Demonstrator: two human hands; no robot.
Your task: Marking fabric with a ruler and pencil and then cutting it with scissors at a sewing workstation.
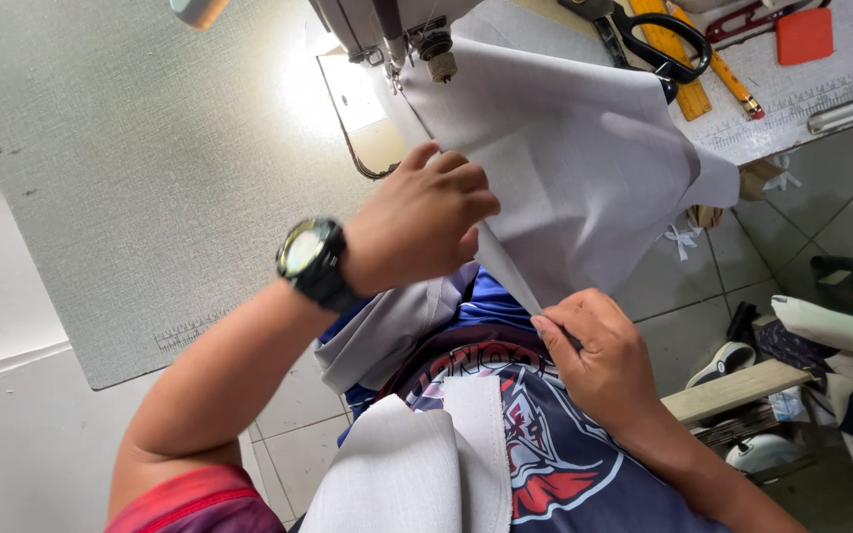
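Observation:
A grey piece of fabric [565, 168] lies on the sewing table and runs under the presser foot of a sewing machine [387, 30]. My left hand [426, 217], with a black watch on its wrist, pinches the fabric's folded edge near the table's front. My right hand [599, 350] grips the lower end of the same fabric edge over my lap, pulling it taut. More grey fabric [417, 474] lies on my lap.
Black-handled scissors [654, 39], a yellow ruler [678, 69], a pencil [728, 79] and an orange block [804, 36] lie at the table's far right. The grey table top [130, 178] spreads left. Shoes, cloth piles and a wooden board [737, 390] sit on the tiled floor.

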